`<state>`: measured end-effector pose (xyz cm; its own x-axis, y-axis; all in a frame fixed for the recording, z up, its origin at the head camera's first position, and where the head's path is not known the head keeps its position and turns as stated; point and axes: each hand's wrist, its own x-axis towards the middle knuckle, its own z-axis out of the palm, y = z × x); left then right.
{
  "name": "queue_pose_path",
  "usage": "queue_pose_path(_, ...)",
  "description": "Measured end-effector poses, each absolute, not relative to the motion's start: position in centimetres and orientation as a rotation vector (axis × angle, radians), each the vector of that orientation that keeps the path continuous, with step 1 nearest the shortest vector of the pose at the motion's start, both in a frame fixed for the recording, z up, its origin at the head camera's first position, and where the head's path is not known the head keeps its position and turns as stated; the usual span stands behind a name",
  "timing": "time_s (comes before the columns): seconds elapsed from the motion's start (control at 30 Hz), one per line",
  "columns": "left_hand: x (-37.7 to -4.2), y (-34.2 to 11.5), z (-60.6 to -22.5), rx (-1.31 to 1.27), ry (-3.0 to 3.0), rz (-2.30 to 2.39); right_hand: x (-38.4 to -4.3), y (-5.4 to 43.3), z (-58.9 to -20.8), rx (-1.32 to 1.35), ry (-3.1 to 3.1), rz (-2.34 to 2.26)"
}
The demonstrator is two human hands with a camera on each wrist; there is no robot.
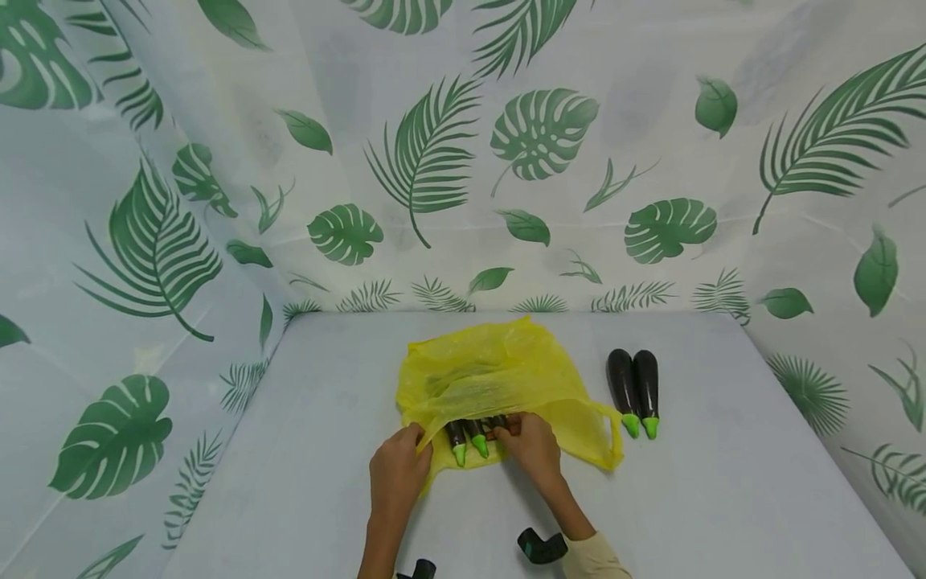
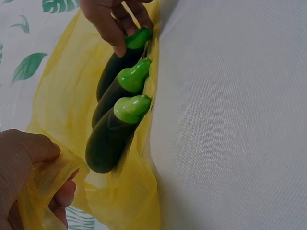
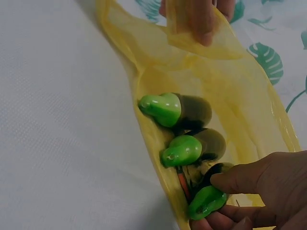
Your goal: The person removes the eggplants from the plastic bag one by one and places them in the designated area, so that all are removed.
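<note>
A yellow plastic bag (image 1: 492, 354) lies on the table with its mouth toward me. My left hand (image 1: 399, 470) pinches the left edge of that mouth and lifts it. Inside, three dark eggplants lie side by side, their green stem ends pointing out; the left one (image 2: 106, 143) and the middle one (image 2: 112, 103) lie free of my fingers. My right hand (image 1: 534, 450) grips the rightmost eggplant (image 3: 208, 201) by its green end, thumb above and fingers below. In the head view the upper bag layer covers the far ends of these eggplants.
Two more eggplants (image 1: 635, 390) lie together on the white table (image 1: 694, 498), right of the bag. A bag handle loop (image 1: 615, 438) reaches close to them. Leaf-printed sheeting (image 1: 535, 161) rises behind and at both sides. A black wrist device (image 1: 541, 547) sits by the right sleeve.
</note>
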<state>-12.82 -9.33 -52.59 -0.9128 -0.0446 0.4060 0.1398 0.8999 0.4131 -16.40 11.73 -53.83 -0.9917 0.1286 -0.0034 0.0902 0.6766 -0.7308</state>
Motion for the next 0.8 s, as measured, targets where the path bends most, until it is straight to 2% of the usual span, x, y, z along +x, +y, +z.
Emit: queue_pose_path(0.8, -12.7, -9.3, -52.5, -0.059, -2.665, -0.613, -16.5, 13.3, -53.4, -0.194, -2.808, 1.474)
